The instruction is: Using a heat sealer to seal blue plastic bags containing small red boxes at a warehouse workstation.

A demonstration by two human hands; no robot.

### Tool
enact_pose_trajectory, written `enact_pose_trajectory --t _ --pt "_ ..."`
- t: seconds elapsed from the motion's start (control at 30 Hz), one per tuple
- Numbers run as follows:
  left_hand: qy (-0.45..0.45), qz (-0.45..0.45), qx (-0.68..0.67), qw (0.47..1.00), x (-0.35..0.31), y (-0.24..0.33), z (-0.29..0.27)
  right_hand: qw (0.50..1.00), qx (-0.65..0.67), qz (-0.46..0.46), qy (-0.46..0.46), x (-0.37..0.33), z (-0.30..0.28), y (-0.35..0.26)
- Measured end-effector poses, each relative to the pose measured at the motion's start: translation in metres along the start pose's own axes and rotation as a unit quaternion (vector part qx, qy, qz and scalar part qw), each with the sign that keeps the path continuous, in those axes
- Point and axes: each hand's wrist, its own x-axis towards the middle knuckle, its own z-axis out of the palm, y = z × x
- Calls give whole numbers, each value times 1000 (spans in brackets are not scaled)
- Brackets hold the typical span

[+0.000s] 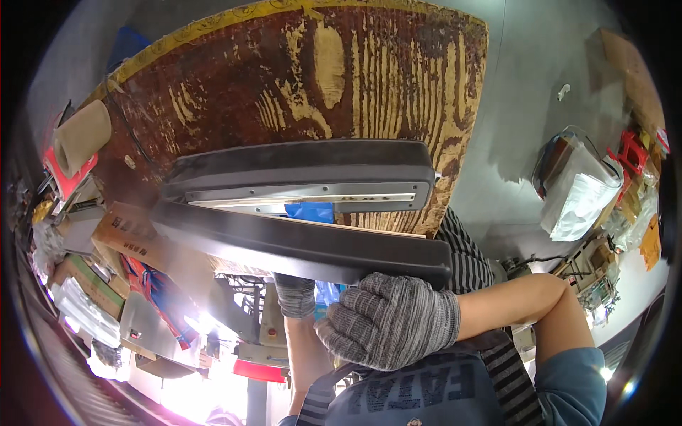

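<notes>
Two long dark grey pieces with rounded ends lie at a narrow angle to each other, closest together at their left ends. The far piece (pixel 298 162) shows a light metal strip (pixel 305 200) with small screws along its inner side. The near piece (pixel 305 248) crosses in front of it. My right hand (pixel 394 319), in a grey knitted glove, rests against the near piece's front edge by its right end, fingers curled closed; what they hold, if anything, is hidden. My left hand (pixel 295 292), gloved alike, reaches up under the near piece, its fingers hidden behind it.
Beneath the pieces is a worn brown tabletop (pixel 234 85) with a yellow edge. A cardboard box (pixel 142 238) stands at left, near a tan roll (pixel 83 136). Blue material (pixel 310 211) shows between the pieces. White sheeting (pixel 582 195) and red items (pixel 631 153) lie on the right.
</notes>
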Motion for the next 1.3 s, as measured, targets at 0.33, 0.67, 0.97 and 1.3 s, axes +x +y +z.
enact_pose_trajectory --t 0.33,0.67,0.97,1.3 --pt "-175 -178 29 968 62 68 -27 998 -61 18 21 -7 11 9" --pt "-36 -405 -361 840 147 158 -31 992 -109 -27 49 -9 16 55" --pt "54 -250 -114 960 126 165 -38 985 -132 -27 106 6 16 42" --pt "399 -60 279 871 60 83 -259 984 -86 -31 151 -3 23 52"
